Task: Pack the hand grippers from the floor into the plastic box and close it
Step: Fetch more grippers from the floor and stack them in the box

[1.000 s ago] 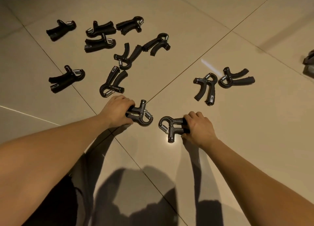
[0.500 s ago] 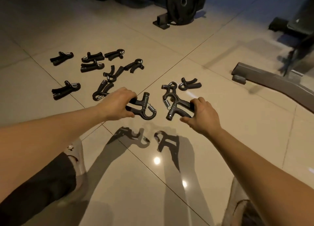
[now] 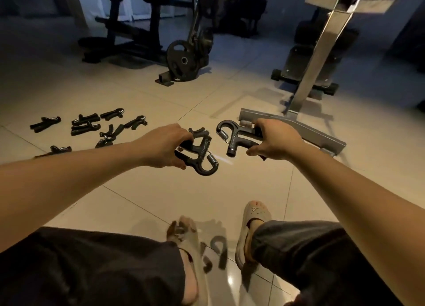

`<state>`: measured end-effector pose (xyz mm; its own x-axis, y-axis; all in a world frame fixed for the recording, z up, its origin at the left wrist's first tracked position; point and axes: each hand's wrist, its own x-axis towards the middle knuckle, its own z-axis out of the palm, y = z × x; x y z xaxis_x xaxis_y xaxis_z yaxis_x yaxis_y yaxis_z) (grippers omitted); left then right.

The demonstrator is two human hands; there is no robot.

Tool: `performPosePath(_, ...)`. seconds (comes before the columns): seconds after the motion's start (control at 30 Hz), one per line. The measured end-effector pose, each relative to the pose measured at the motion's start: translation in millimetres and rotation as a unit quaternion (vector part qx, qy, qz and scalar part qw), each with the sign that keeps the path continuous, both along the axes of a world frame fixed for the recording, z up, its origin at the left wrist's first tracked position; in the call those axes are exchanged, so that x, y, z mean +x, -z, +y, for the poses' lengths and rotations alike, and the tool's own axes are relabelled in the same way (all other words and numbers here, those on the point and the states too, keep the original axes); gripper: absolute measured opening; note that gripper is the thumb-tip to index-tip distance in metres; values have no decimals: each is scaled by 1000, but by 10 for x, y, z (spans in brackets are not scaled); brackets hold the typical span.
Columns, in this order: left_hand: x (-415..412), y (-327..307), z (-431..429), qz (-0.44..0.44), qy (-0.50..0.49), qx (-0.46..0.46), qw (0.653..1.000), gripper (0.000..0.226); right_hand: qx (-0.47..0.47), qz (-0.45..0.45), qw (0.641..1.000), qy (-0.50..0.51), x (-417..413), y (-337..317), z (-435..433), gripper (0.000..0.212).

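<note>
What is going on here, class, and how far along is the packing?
A person holds two black hand grippers above the tiled floor. The left hand grips one hand gripper and the right hand grips another hand gripper. Several more scattered hand grippers lie on the tiles to the left. No plastic box is in view, so nothing shows as packed yet.

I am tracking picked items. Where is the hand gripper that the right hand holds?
In the head view, the hand gripper is right of centre, held in the right hand above the floor, beside the left hand's gripper, before the grey bench foot.
</note>
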<state>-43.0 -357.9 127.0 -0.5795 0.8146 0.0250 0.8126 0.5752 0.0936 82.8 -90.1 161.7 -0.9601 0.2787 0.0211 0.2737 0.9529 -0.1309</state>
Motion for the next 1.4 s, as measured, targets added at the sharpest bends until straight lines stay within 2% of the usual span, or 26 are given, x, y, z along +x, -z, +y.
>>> performPosePath(0.27,805,-46,540,9,73,36,997,55,33,-38,998,47,1102,-279,294,54)
performPosePath(0.47,1236,-70,1147,-22,114,32,993,55,44,-107,986,116,1919,-548,815,52)
performPosePath(0.63,1710,-146,1912,-83,139,42,986,51,18,-129,975,180,2606,-550,1287,55)
performPosePath(0.87,2288,88,2838,-111,201,-6,973,46,-41,-137,955,259,3511,116,1994,63)
performPosePath(1.03,2523,296,3298,-94,220,-54,969,48,-54,-161,950,263,3928,690,2390,64)
performPosePath(1.27,2723,538,3545,-90,203,-95,970,46,-45,-213,950,223,3966,1247,2737,54)
performPosePath(1.4,2766,778,3700,-92,207,-123,966,47,-99,-211,948,218,3827,1590,2801,47)
